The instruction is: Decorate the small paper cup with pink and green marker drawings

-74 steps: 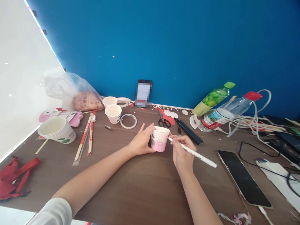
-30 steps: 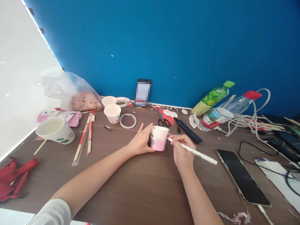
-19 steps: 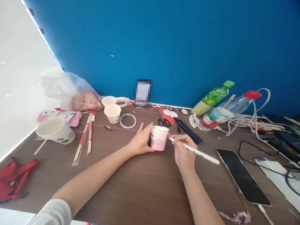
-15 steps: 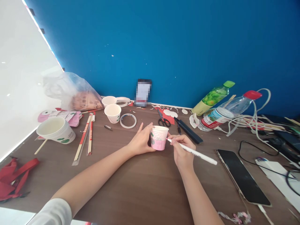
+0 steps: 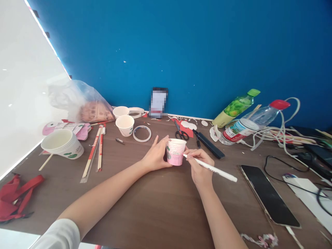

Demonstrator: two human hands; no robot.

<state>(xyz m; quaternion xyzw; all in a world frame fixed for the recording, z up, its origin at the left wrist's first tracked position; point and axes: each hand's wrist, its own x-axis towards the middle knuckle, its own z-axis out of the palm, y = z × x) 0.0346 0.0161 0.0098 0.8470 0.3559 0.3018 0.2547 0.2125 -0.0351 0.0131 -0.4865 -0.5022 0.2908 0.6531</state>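
A paper cup [image 5: 176, 154], coloured pink on its lower part with a green leaf print, stands upright on the brown table. My left hand [image 5: 156, 154] grips the cup from its left side, thumb near the base and fingers behind. Between the fingertips of my right hand [image 5: 201, 164] is a white marker pen [image 5: 218, 170], its tip at the cup's right side. Behind the cup lie dark-handled scissors [image 5: 181, 134] on a red paper scrap [image 5: 187, 131].
At left are stacked paper cups [image 5: 62, 145], wrapped chopsticks [image 5: 93, 152] and a red strap [image 5: 15, 197]. Further back stand another paper cup [image 5: 125, 125], a tape roll [image 5: 141, 134] and a propped phone [image 5: 158, 102]. Bottles [image 5: 238, 129] and a black phone [image 5: 269, 193] lie right.
My right hand has shifted slightly left with the marker, and its tip has moved a little across the cup's right side. My left hand and the cup stay almost still.
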